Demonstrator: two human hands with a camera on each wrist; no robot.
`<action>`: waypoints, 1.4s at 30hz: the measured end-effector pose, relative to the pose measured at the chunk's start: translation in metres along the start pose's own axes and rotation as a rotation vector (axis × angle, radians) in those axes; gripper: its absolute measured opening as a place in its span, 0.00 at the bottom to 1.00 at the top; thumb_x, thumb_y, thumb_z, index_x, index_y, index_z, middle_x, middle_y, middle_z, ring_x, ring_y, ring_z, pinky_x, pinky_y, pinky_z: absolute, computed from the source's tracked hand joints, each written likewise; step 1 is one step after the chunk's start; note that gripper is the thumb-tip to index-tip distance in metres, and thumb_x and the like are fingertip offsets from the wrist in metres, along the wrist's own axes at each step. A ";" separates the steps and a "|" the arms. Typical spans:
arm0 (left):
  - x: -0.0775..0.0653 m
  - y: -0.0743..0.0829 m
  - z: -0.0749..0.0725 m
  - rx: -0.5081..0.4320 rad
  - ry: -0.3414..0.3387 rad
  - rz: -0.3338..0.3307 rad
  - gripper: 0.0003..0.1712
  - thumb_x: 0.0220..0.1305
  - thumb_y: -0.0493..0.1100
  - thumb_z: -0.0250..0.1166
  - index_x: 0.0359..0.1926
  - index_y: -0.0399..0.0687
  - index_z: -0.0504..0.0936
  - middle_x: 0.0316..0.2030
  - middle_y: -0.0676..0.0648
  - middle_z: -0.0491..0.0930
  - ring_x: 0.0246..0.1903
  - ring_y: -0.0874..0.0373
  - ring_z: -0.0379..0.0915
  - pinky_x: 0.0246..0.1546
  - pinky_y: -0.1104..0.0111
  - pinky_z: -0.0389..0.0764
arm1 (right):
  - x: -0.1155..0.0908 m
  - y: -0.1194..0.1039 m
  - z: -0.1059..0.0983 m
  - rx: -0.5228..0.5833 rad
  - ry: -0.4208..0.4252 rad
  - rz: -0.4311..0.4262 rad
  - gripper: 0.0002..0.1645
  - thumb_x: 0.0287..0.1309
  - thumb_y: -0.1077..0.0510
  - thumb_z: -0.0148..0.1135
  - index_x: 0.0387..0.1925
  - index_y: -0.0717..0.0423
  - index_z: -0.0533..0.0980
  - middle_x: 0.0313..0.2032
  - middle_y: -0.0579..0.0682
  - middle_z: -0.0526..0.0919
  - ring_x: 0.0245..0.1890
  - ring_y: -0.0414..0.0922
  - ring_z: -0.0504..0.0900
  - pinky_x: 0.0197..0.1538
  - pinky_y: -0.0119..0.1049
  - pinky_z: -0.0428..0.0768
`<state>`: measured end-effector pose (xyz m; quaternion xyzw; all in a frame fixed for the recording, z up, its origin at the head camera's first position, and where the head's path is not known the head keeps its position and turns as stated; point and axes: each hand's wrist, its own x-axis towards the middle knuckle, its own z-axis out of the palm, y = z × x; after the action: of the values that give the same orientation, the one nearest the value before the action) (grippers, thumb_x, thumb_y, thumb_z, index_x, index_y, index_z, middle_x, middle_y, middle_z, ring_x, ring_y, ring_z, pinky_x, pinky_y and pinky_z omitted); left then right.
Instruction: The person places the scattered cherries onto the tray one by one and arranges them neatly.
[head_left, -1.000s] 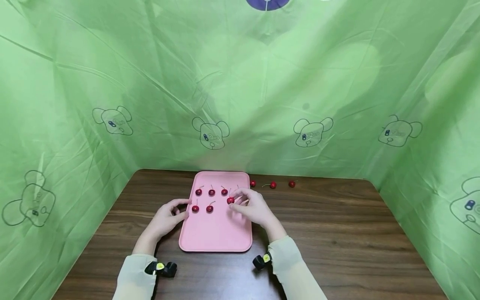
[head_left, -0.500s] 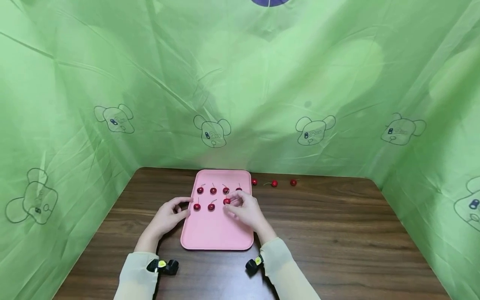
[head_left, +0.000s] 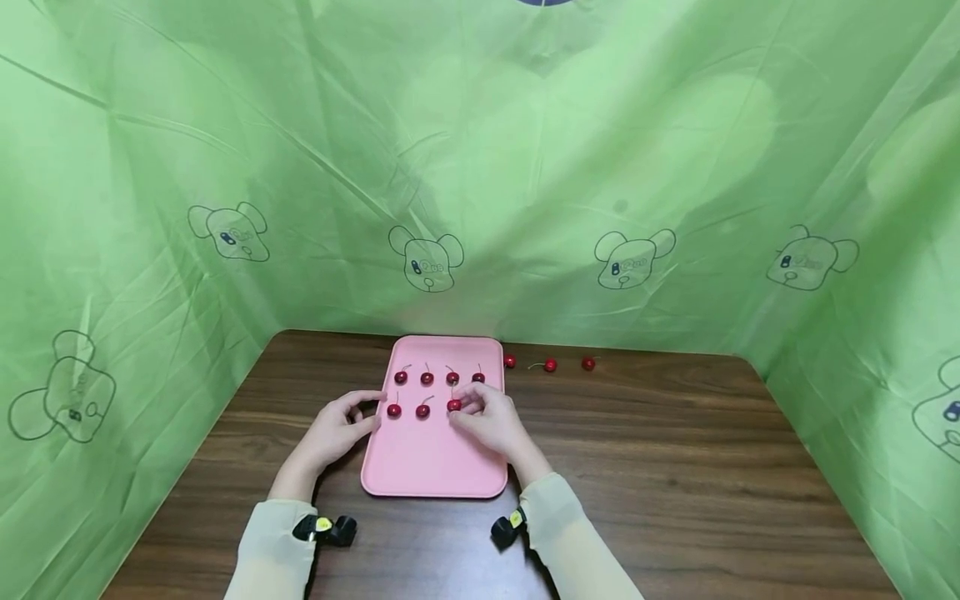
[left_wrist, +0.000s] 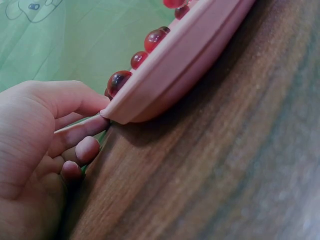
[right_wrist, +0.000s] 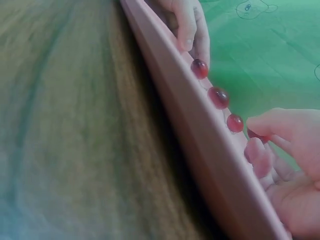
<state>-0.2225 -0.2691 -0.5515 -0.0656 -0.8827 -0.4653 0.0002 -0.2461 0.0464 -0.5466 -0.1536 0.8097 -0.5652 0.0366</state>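
right hand (head_left: 491,420) in a narrow pinch around a red cherry (head_left: 454,405)

Ten cherries (head_left: 427,378) — seven on or over one tray (head_left: 433,467), three off it — one table (head_left: 675,450), two wrist cameras (head_left: 343,532), six mouse drawings (head_left: 428,265)

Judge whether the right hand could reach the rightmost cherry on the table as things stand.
Probably yes: nothing visible blocks the right hand from the rightmost cherry, though it pinches another cherry, which it would likely release first.
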 end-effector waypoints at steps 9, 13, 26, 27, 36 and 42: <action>0.000 -0.002 0.000 -0.002 0.007 0.002 0.24 0.69 0.36 0.74 0.65 0.49 0.87 0.34 0.48 0.79 0.33 0.57 0.72 0.35 0.68 0.74 | 0.002 0.002 0.005 -0.083 -0.032 -0.042 0.15 0.60 0.62 0.79 0.48 0.54 0.86 0.42 0.47 0.89 0.38 0.39 0.85 0.46 0.35 0.83; 0.000 -0.003 0.001 -0.003 0.006 0.005 0.24 0.68 0.36 0.74 0.65 0.49 0.87 0.34 0.48 0.79 0.33 0.56 0.73 0.35 0.68 0.74 | 0.002 0.003 0.007 -0.106 -0.029 -0.045 0.15 0.60 0.62 0.79 0.48 0.54 0.85 0.42 0.47 0.88 0.38 0.38 0.85 0.47 0.34 0.84; 0.003 -0.006 0.000 0.046 0.005 0.007 0.24 0.69 0.38 0.74 0.65 0.52 0.87 0.30 0.49 0.77 0.32 0.56 0.73 0.35 0.66 0.74 | 0.002 0.004 0.007 -0.160 -0.047 -0.080 0.13 0.62 0.61 0.79 0.47 0.53 0.86 0.38 0.45 0.85 0.35 0.37 0.81 0.43 0.33 0.81; 0.003 -0.006 0.000 0.044 0.005 0.007 0.24 0.69 0.38 0.74 0.65 0.52 0.87 0.30 0.49 0.77 0.32 0.56 0.73 0.35 0.66 0.74 | 0.002 0.004 0.007 -0.166 -0.046 -0.080 0.13 0.62 0.61 0.79 0.48 0.53 0.86 0.38 0.45 0.85 0.35 0.37 0.81 0.43 0.33 0.81; 0.003 -0.005 0.001 0.036 0.007 0.014 0.24 0.68 0.38 0.75 0.65 0.51 0.87 0.29 0.49 0.77 0.32 0.55 0.73 0.34 0.66 0.74 | 0.002 0.001 0.006 -0.197 -0.038 -0.068 0.14 0.63 0.59 0.79 0.48 0.54 0.86 0.39 0.46 0.86 0.37 0.39 0.80 0.44 0.34 0.80; 0.003 -0.006 0.001 0.028 0.011 0.020 0.24 0.67 0.37 0.75 0.64 0.51 0.88 0.29 0.49 0.77 0.32 0.56 0.73 0.35 0.66 0.74 | 0.002 0.000 0.006 -0.217 -0.047 -0.055 0.13 0.64 0.59 0.79 0.48 0.54 0.86 0.40 0.46 0.86 0.37 0.38 0.80 0.45 0.34 0.80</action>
<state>-0.2261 -0.2715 -0.5563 -0.0718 -0.8885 -0.4531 0.0107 -0.2465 0.0407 -0.5488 -0.1922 0.8605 -0.4712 0.0230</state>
